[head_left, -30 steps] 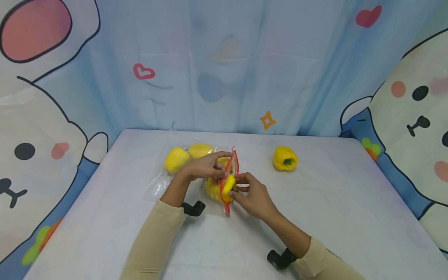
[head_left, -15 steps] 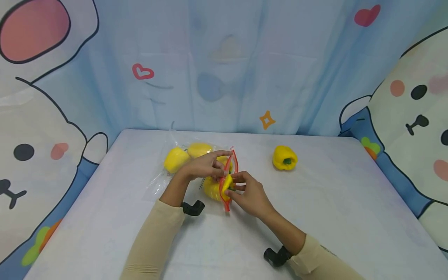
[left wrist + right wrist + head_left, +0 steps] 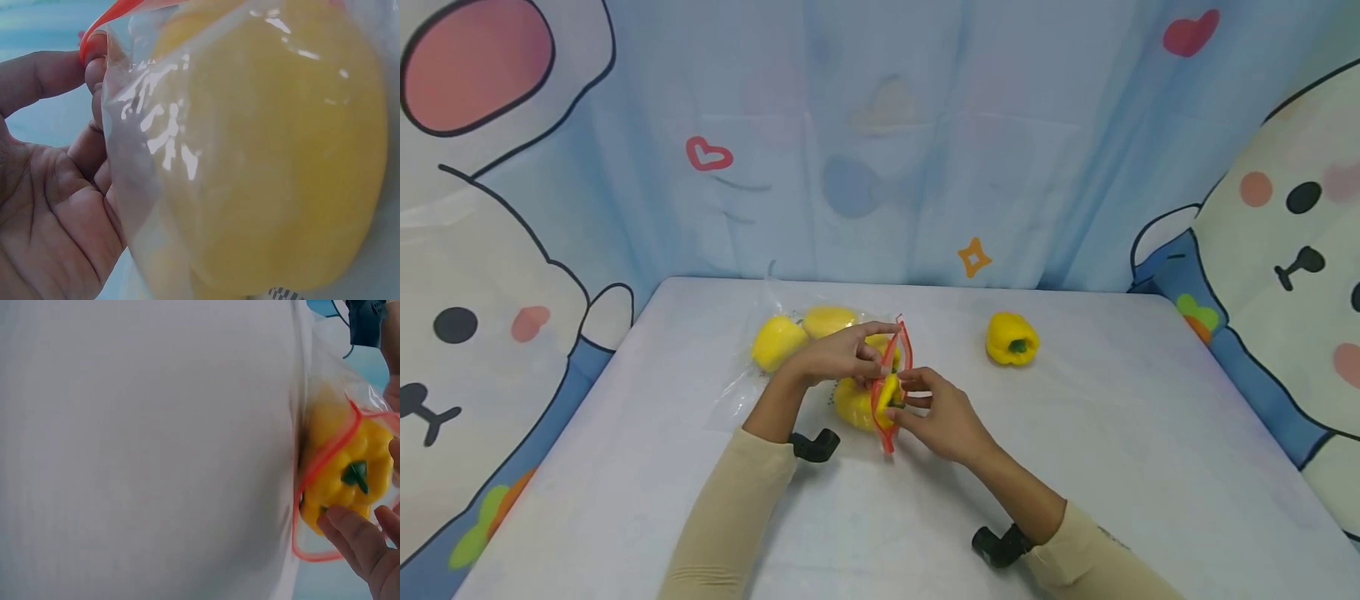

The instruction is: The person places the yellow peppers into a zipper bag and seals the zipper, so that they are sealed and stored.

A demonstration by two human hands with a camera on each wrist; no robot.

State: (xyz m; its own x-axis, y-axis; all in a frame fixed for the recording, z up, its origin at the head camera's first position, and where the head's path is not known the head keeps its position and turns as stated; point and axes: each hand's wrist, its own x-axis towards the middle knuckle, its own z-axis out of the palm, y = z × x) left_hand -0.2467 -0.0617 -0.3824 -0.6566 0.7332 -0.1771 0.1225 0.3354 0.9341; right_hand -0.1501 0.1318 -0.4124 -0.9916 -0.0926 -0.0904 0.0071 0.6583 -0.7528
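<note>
A clear plastic bag (image 3: 737, 398) with a red-edged mouth (image 3: 907, 346) lies on the table with several yellow bell peppers inside. My left hand (image 3: 842, 357) pinches the bag's red rim, seen close up at the fingertips in the left wrist view. A yellow bell pepper (image 3: 889, 400) sits in the bag's mouth, green stem outward. My right hand (image 3: 943, 421) has thumb and fingers on either side of this pepper. In the right wrist view its fingers (image 3: 353, 525) touch yellow pepper skin below the green stem (image 3: 355, 475). Another yellow bell pepper (image 3: 1012, 339) lies outside the bag.
The white-covered table (image 3: 1112, 433) extends to both sides of the hands. Behind it hangs a pale blue cartoon curtain (image 3: 880, 167). Black camera mounts (image 3: 816, 447) sit at both wrists, close above the tabletop.
The pepper at the bag's mouth has shifted slightly left, further inside the bag, with my right hand following it. My left hand stays on the rim.
</note>
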